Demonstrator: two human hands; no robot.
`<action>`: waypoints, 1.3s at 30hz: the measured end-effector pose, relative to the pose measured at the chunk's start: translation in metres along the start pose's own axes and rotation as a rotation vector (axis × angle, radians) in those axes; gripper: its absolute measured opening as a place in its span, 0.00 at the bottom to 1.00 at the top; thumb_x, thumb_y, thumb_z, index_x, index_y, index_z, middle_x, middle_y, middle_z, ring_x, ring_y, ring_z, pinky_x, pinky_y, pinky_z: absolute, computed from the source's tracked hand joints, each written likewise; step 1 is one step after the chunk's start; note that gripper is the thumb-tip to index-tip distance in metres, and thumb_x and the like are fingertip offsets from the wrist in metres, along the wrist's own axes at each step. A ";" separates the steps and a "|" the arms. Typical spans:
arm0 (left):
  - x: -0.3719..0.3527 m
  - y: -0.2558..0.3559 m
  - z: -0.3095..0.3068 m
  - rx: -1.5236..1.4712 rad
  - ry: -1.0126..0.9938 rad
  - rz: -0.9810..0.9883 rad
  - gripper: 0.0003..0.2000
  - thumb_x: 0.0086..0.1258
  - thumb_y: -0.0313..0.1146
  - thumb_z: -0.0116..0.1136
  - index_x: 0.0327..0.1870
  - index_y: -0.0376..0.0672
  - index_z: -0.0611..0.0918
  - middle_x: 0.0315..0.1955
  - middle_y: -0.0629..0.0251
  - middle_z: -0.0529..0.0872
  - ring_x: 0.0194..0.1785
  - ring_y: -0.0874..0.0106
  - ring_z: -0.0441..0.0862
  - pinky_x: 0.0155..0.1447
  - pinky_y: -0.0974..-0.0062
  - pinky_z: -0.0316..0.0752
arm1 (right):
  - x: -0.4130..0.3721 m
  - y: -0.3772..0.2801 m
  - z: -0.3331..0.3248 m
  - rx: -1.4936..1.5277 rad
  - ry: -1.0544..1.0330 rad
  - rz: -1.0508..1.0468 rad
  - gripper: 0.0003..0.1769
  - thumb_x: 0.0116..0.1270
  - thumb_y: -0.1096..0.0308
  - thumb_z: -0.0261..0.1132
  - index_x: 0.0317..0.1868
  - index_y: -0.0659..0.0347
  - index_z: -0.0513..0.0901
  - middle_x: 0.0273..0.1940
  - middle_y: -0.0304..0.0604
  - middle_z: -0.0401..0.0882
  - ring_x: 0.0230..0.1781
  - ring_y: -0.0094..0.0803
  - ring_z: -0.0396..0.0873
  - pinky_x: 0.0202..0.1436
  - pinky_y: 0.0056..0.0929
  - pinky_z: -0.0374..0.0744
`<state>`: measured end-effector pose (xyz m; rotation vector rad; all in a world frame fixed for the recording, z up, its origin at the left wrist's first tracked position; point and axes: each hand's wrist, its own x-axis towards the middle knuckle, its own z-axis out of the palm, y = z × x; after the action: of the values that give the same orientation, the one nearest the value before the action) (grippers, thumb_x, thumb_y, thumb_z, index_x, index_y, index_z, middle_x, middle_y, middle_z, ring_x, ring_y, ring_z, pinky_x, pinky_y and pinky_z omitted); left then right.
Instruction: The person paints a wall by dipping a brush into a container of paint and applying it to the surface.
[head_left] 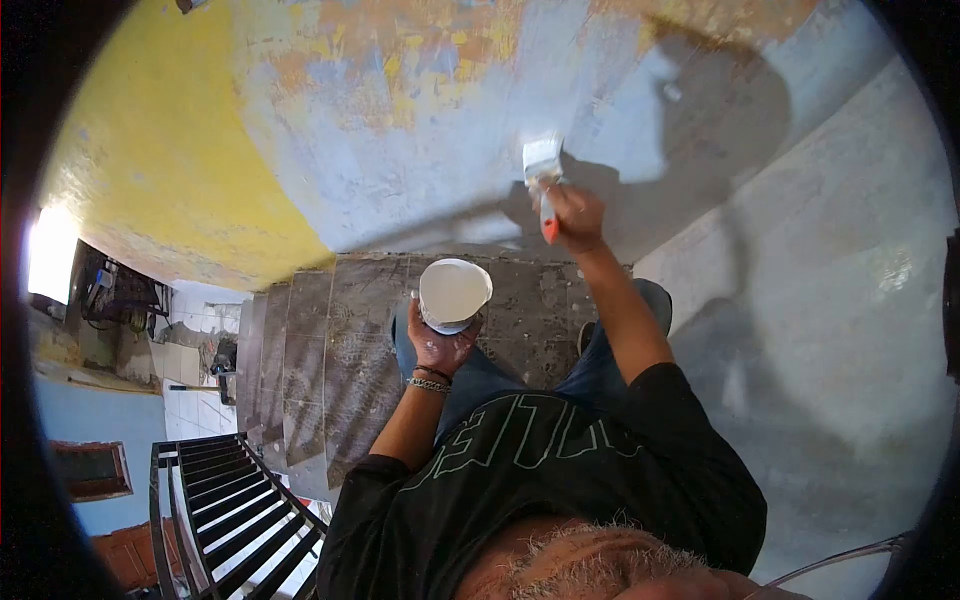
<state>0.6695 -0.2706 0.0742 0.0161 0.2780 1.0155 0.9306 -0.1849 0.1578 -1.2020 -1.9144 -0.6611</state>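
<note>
My right hand (577, 216) is closed round the handle of a paintbrush (543, 160), whose wide, white-coated bristles are at the wall (420, 170). The handle has a red end that points back toward me. White, pale blue, yellow and orange patches cover the wall around the brush. In my left hand (440, 345) I hold up a small tub of white paint (455, 292), fingers wrapped round its lower side. White paint smears show on that hand, and a chain bracelet circles the wrist.
A plain grey-white wall (830, 280) meets the painted one at a corner on my right. Worn brown tiles (350, 345) lie underfoot. Down to the left stands a black metal railing (235, 500), with dark clutter (125, 290) beyond it.
</note>
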 end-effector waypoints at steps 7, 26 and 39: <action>-0.002 -0.003 0.002 0.014 0.069 0.041 0.32 0.61 0.62 0.44 0.58 0.45 0.69 0.53 0.57 0.74 0.52 0.59 0.74 0.49 0.60 0.75 | -0.065 -0.036 0.016 0.008 -0.320 0.282 0.12 0.54 0.58 0.63 0.36 0.55 0.82 0.22 0.43 0.79 0.22 0.39 0.79 0.25 0.32 0.76; -0.003 -0.007 0.004 0.004 0.088 -0.062 0.32 0.61 0.63 0.41 0.57 0.45 0.70 0.50 0.57 0.76 0.50 0.58 0.76 0.47 0.63 0.75 | -0.068 -0.018 -0.009 0.129 -0.489 0.607 0.11 0.55 0.56 0.64 0.25 0.54 0.82 0.19 0.43 0.77 0.24 0.45 0.78 0.28 0.35 0.76; -0.006 -0.014 0.022 -0.001 0.214 -0.083 0.32 0.64 0.63 0.38 0.56 0.45 0.70 0.48 0.57 0.77 0.46 0.59 0.78 0.40 0.62 0.78 | -0.049 -0.019 -0.012 0.240 -0.353 0.397 0.15 0.56 0.59 0.66 0.42 0.56 0.82 0.40 0.50 0.81 0.37 0.40 0.82 0.37 0.35 0.80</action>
<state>0.6835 -0.2801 0.0944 -0.1046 0.4697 0.9354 0.9295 -0.2265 0.1240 -1.5552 -1.8822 -0.0061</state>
